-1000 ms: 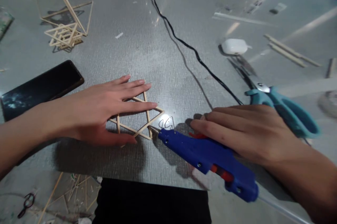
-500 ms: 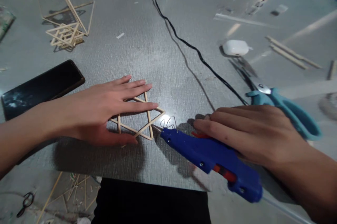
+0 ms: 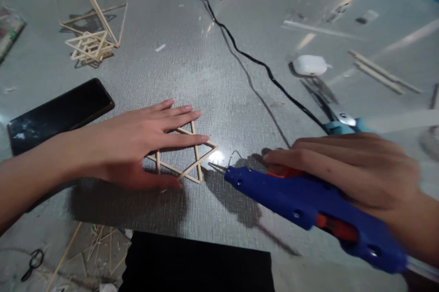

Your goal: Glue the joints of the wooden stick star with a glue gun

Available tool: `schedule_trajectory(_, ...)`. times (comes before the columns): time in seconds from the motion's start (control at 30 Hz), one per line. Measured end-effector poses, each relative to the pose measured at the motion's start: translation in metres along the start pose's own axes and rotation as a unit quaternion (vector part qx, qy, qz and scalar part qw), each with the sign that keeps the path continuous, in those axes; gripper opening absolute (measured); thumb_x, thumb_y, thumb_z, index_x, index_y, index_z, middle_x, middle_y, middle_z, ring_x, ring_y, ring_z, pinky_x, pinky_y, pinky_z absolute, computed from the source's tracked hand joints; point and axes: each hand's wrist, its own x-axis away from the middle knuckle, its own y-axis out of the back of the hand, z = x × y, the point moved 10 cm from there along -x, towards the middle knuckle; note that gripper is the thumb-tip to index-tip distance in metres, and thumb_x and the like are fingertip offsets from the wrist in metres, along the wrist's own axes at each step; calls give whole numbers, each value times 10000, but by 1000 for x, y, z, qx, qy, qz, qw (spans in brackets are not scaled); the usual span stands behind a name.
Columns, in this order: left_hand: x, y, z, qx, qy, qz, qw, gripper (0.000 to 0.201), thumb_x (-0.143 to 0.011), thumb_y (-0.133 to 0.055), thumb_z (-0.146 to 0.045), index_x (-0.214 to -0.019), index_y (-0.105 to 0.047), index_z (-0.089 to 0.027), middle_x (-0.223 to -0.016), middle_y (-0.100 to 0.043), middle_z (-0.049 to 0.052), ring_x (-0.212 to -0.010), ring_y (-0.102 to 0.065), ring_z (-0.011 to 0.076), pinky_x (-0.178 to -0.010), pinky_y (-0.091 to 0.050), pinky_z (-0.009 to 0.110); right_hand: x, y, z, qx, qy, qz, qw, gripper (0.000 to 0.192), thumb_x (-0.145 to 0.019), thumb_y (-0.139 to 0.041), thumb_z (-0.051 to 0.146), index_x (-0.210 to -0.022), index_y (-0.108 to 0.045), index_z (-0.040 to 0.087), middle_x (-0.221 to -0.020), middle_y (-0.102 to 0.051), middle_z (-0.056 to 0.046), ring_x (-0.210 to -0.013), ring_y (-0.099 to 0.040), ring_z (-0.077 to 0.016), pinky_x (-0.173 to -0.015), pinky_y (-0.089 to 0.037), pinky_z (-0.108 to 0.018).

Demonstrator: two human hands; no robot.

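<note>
**Nozzle lay just right of the stick star, pointing at its near corner**

Phone (image 3: 58,116) sat at the far left of the table (image 3: 212,77), well apart from the work. Next to it, your left hand (image 3: 137,145) lay flat with the fingers spread and straight, pressing down on the stick star (image 3: 187,157) without curling round it; only the star's right half showed past your fingertips.

Just right of the star, the metal tip of the glue gun (image 3: 308,202) stood close to the near right corner, apart from it by a small gap. The gun's long axis ran from that tip down and to the right, toward you. Your right hand (image 3: 353,173) was wrapped over the gun's body, forefinger stretched along the top, other fingers closed on the handle.

Further right, the scissors (image 3: 343,122) lay partly hidden behind that hand, and a small white case (image 3: 308,65) rested beyond them.

Of the two hands, the left was on the star; the right reached it only through the gun.
</note>
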Motion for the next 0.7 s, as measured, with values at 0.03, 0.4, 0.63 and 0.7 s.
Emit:
schedule_trajectory(0.03, 0, 0, 0, 1, -1, -1, 1000, 800, -1011, -690, -632, -1713, -432, -350, -1849, -243, 104, -1713, -264, 359, -1415, -153, 603, 0, 0, 0, -9, 0, -2, 1000, 225, -1161, -412, 217, -1193, -633, 195, -743, -643, 14, -590, -615, -131, -544, -411, -316)
schedule_trajectory(0.4, -1, -1, 0, 6, 0, 0, 1000, 812, -1005, -685, -643, -1715, -435, -336, -1851, -238, 106, -1715, -255, 368, -1413, -158, 608, -8, -17, 5, -9, -2, 45, 999, 223, -1183, -365, 271, -1160, -585, 254, -727, -653, 38, -568, -643, -140, -515, -405, -346)
schedule_trajectory(0.63, -1, 0, -1, 2, 0, -2, 1000, 810, -1017, -650, -684, -1710, -444, -320, -1846, -253, 126, -1718, -247, 366, -1410, -173, 609, -4, -17, 5, -16, 2, 52, 999, 291, -1185, -304, 266, -1154, -593, 251, -713, -640, 30, -559, -638, -150, -504, -412, -356)
schedule_trajectory(0.7, -1, 1, -2, 5, -5, -8, 1000, 803, -1018, -655, -677, -1702, -460, -304, -1838, -274, 138, -1712, -262, 372, -1409, -179, 610, -5, -17, 6, -16, 8, 52, 999, 301, -1184, -298, 264, -1156, -597, 249, -715, -644, 26, -559, -639, -151, -498, -414, -358)
